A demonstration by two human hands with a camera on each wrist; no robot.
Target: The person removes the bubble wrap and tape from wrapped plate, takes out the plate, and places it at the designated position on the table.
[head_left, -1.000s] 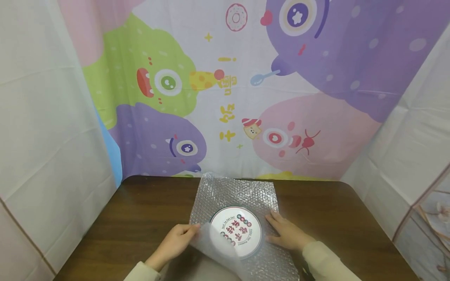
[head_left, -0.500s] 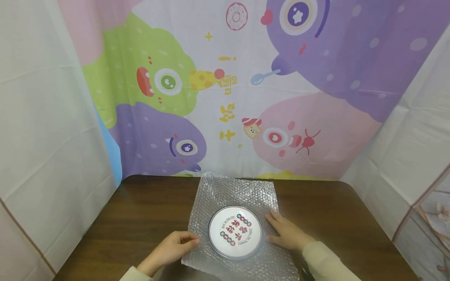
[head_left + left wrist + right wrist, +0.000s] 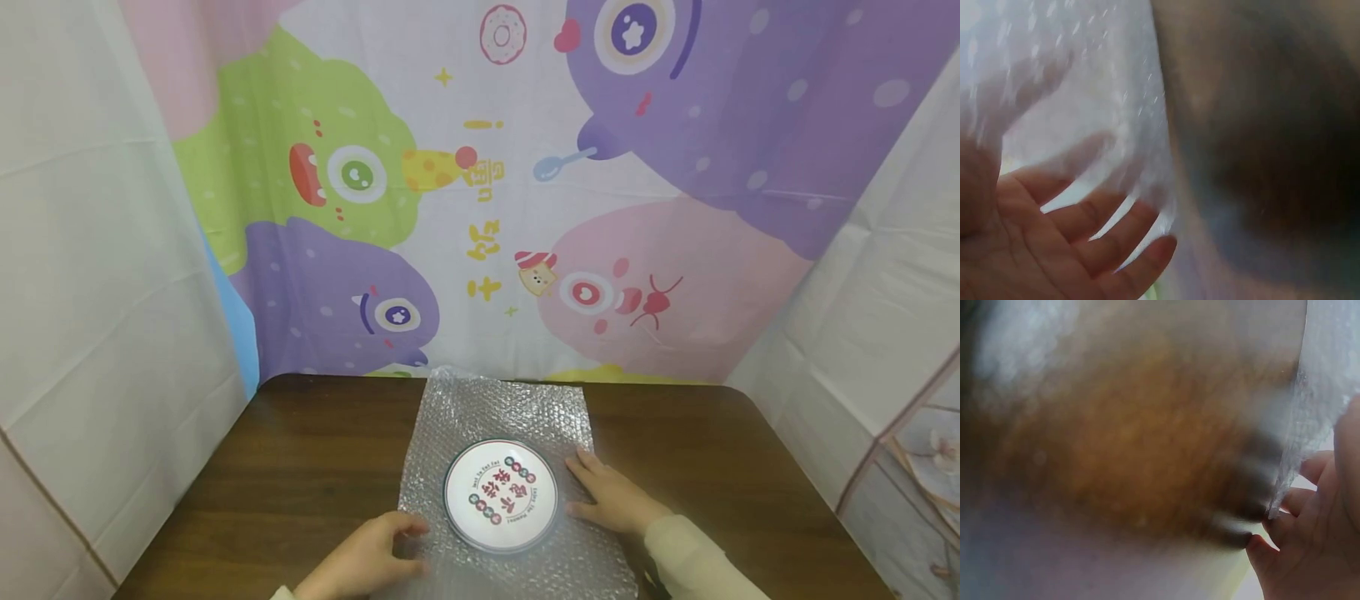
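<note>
A round white plate (image 3: pixel 501 496) with a dark rim line and red lettering lies on a sheet of bubble wrap (image 3: pixel 510 408). My left hand (image 3: pixel 367 552) is at the left edge of the wrap, thumb and fingers apart, with no grip on anything. In the left wrist view, spread fingers (image 3: pixel 1110 244) are partly veiled by the translucent bubble wrap (image 3: pixel 1097 56). To the right of the plate, my right hand (image 3: pixel 611 493) rests on the wrap's right edge with its fingers extended. The right wrist view has these fingers (image 3: pixel 1319 512) at the edge of the wrap (image 3: pixel 1329 356).
The dark wooden table (image 3: pixel 322 442) reaches back to a hanging cloth (image 3: pixel 480 333) printed with cartoon monsters. Pale cloth walls (image 3: pixel 97 250) stand on the left and right sides. Much of both wrist views is blurred.
The near left corner of the wrap, first folded up over the plate by my left hand, now lies back and uncovers it. The left hand has let go and moved lower. The right hand stays put.
</note>
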